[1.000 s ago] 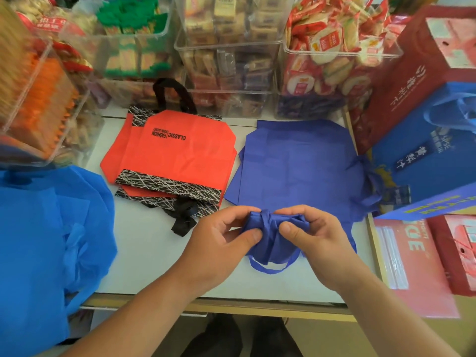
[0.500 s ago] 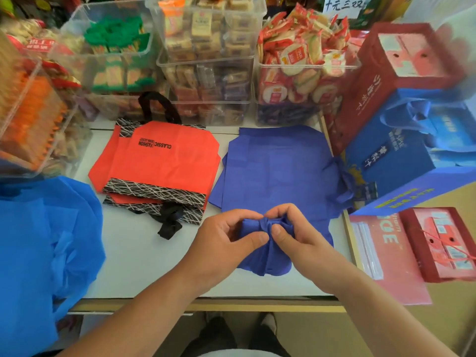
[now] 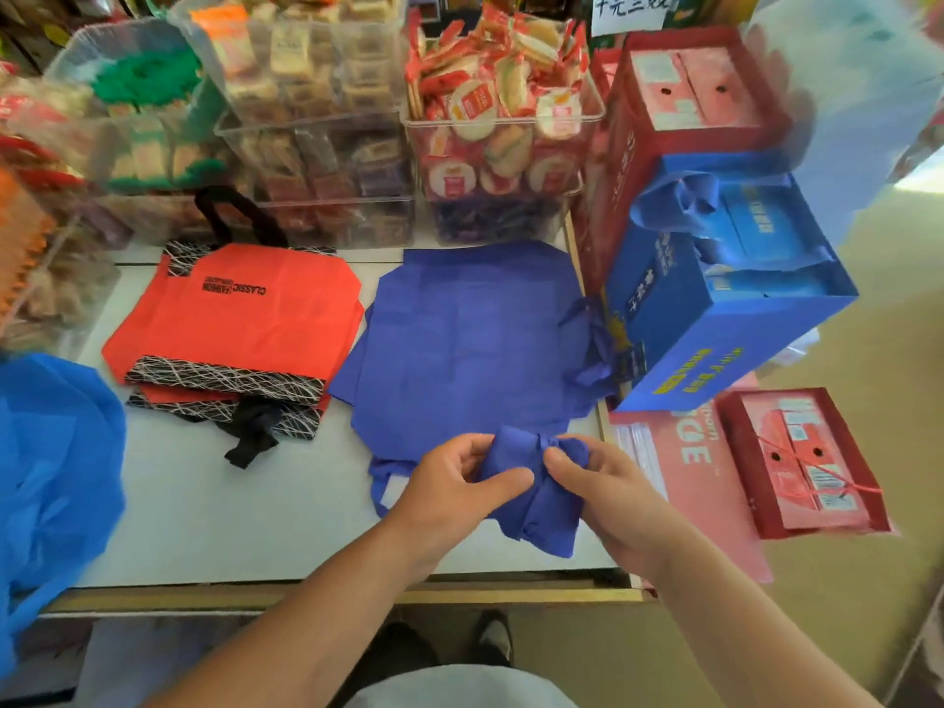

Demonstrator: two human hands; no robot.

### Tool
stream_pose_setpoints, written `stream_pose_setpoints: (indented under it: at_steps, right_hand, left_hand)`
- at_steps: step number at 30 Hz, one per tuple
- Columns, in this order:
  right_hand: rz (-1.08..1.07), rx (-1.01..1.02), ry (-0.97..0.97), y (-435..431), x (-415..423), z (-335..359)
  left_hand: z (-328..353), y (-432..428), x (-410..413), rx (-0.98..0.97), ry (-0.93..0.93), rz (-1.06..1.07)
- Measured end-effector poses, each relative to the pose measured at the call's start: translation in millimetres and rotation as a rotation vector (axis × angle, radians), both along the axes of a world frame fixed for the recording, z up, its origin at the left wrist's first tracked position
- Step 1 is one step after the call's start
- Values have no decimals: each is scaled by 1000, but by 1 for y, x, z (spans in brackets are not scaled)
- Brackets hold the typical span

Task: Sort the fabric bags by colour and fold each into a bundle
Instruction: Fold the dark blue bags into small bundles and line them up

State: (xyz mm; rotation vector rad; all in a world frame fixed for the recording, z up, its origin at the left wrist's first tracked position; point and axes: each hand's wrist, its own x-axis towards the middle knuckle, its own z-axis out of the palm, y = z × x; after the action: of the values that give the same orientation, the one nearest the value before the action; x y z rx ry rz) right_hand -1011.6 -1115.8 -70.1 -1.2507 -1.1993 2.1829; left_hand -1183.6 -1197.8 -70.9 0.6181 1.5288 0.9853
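Note:
A dark blue fabric bag (image 3: 531, 498) is bunched into a rough bundle near the front of the white table (image 3: 245, 513). My left hand (image 3: 449, 488) pinches its left side and my right hand (image 3: 608, 498) grips its right side, thumbs meeting at the middle. Behind the bundle a second dark blue bag (image 3: 470, 339) lies flat. To its left lie orange bags (image 3: 240, 319) with black patterned trim and black handles, stacked flat. A brighter blue fabric bag (image 3: 51, 467) hangs over the table's left edge.
Clear bins of packaged snacks (image 3: 490, 135) line the back of the table. At the right stand a red gift box (image 3: 674, 120) and a blue gift bag (image 3: 725, 293). A pink bag (image 3: 679, 467) and a red carton (image 3: 802, 462) lie on the floor to the right.
The bundle has been worked tighter between my hands and its loose handle loop no longer hangs below. Both hands stay at the table's front; the camera has tilted up slightly.

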Motion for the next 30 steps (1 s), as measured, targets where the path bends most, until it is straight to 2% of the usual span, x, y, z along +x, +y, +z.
stream_pose_setpoints:
  at_steps: [3,9,11,17,23,27,30]
  right_hand:
    - [-79,-70,-2,0,19,-15]
    - [-74,-89,-43,4,39,-29]
    - [-73,-112,3,10,41,-28]
    - [-58,-164,70,16,39,-27]
    - [-217,-268,93,21,26,-30]
    - [-245,-216,85,24,17,-26]
    - [-187,-169,70,26,12,-22]
  left_hand:
    - [-15,-1,27,-24,13,-57]
    - [-20,0,57,-36,-36,36]
    - [-19,0,54,-28,-94,30]
    - [-16,5,47,2,-94,68]
    - [-14,1,47,101,-209,66]
    - [-16,5,49,126,-195,94]
    - [-14,8,40,141,-133,61]
